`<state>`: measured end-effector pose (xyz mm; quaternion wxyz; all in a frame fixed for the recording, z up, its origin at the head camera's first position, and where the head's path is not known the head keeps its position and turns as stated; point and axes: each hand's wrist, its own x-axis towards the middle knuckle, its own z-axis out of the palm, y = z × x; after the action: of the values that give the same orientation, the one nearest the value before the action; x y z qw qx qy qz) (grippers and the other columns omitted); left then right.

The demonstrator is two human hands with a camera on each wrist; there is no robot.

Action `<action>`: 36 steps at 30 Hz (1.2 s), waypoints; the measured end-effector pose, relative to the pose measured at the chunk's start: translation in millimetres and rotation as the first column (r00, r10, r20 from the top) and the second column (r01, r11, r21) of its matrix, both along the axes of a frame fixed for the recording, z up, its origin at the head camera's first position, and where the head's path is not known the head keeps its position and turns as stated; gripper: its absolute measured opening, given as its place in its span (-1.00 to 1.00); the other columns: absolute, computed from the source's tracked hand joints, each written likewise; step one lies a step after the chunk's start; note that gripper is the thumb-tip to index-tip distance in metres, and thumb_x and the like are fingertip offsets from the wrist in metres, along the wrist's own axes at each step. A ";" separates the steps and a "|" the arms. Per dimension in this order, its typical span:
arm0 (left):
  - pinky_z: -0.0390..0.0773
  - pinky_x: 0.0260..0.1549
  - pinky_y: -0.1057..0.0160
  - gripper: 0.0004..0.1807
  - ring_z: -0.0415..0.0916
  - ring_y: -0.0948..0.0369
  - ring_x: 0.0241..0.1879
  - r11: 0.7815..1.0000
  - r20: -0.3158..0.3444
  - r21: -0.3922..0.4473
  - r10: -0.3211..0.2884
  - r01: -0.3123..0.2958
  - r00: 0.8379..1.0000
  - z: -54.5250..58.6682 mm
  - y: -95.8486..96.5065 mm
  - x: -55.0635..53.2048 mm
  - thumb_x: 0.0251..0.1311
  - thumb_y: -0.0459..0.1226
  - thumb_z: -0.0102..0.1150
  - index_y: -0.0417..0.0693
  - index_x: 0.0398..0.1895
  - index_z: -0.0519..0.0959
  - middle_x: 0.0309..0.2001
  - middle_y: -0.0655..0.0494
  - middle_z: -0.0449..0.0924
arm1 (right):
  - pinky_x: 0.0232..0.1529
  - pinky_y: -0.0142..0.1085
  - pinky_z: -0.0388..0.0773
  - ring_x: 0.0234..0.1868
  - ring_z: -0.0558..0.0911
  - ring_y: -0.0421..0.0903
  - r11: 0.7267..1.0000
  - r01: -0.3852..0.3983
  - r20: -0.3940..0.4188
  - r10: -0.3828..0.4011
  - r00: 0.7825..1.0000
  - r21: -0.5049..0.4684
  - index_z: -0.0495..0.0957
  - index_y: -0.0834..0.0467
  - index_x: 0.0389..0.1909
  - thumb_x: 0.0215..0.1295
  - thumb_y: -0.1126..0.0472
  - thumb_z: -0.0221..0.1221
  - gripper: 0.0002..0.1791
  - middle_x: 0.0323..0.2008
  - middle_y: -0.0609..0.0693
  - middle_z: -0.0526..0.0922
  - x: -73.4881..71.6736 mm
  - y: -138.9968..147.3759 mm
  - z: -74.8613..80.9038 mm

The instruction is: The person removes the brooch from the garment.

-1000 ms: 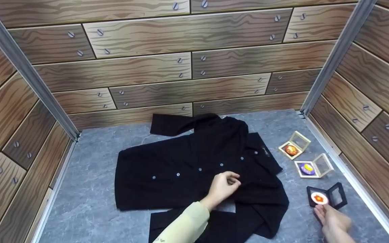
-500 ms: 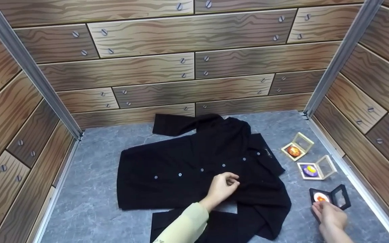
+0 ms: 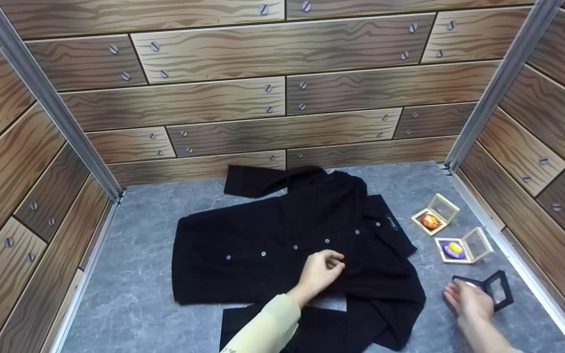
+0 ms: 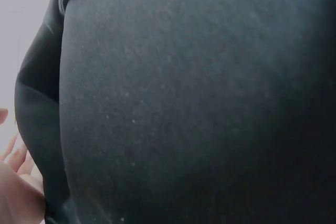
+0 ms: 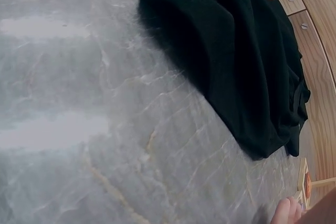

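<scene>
A black button-up shirt (image 3: 243,225) lies spread on its side across the grey tabletop, one sleeve folded toward the back. Over its front, near the button row, my left hand (image 3: 319,274) rests with loosely bent fingers and nothing visible in them. Dark cloth fills most of the left wrist view. At the right, my right hand (image 3: 474,304) reaches over a small black display case (image 3: 500,291) with a raised clear lid. It touches or nearly touches the case, covering most of the white round badge (image 3: 474,284) inside. In the right wrist view, its fingertips (image 5: 283,211) show at the bottom.
Two pale cases with raised clear lids stand behind the black one: one with a purple and yellow badge (image 3: 454,249), one with an orange badge (image 3: 430,220). Wood-print walls (image 3: 223,98) enclose the back and sides of the tabletop (image 3: 130,284).
My right hand has moved forward and a little left, from the front edge of the black case to over it, hiding the badge more. The left hand holds its place.
</scene>
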<state>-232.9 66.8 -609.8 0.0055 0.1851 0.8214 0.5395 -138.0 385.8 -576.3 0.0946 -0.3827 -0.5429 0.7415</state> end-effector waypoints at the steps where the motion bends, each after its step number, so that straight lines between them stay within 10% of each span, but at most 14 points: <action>1: 0.63 -0.27 0.52 -0.82 0.75 0.33 -0.36 1.000 0.000 0.000 0.003 -0.003 1.000 -0.3 -0.4 -0.2 0.23 -0.39 0.37 -0.24 -0.12 0.78 -0.31 -0.02 0.85 | -0.22 -0.48 0.75 -0.54 0.73 -0.36 1.000 -0.012 -0.001 0.012 1.000 0.001 0.52 0.04 -0.49 0.56 0.35 -0.04 -0.63 -0.67 -0.20 0.68 -1.6 -0.4 1.2; 11: 0.64 -0.27 0.51 -0.83 0.74 0.37 -0.38 1.000 0.020 0.009 0.027 -0.028 0.999 -1.0 -5.2 -3.2 0.23 -0.36 0.37 -0.19 -0.13 0.79 -0.32 0.02 0.84 | -0.18 -0.48 0.75 -0.49 0.73 -0.38 0.989 -0.131 -0.005 0.132 0.991 0.062 0.51 0.27 -0.18 0.58 0.33 -0.06 -0.82 -0.60 -0.22 0.69 -17.6 -9.5 8.9; 22: 0.60 -0.31 0.51 -0.83 0.57 0.51 -0.44 0.997 0.050 0.028 0.074 -0.075 0.996 5.4 -10.8 -9.6 0.26 -0.38 0.35 -0.23 -0.12 0.78 -0.34 0.05 0.83 | -0.22 -0.51 0.73 -0.50 0.75 -0.37 0.970 -0.243 -0.071 0.241 0.968 -0.025 0.58 0.02 -0.50 0.58 0.33 -0.08 -0.58 -0.60 -0.21 0.72 -35.5 -22.4 17.6; 36: 0.60 -0.32 0.49 -0.80 0.65 0.42 -0.43 0.994 0.050 0.047 0.097 -0.100 0.994 9.8 -23.5 -14.3 0.26 -0.39 0.31 -0.27 -0.10 0.77 -0.34 0.01 0.84 | -0.23 -0.53 0.72 -0.45 0.74 -0.38 0.932 -0.362 -0.069 0.362 0.930 0.012 0.54 0.12 -0.25 0.60 0.34 -0.04 -0.77 -0.55 -0.23 0.73 -61.1 -50.2 31.5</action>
<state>-247.2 43.3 -600.0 -0.0063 0.1316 0.8155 0.5636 -199.1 335.7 -544.8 -0.0250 -0.2500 -0.6002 0.7594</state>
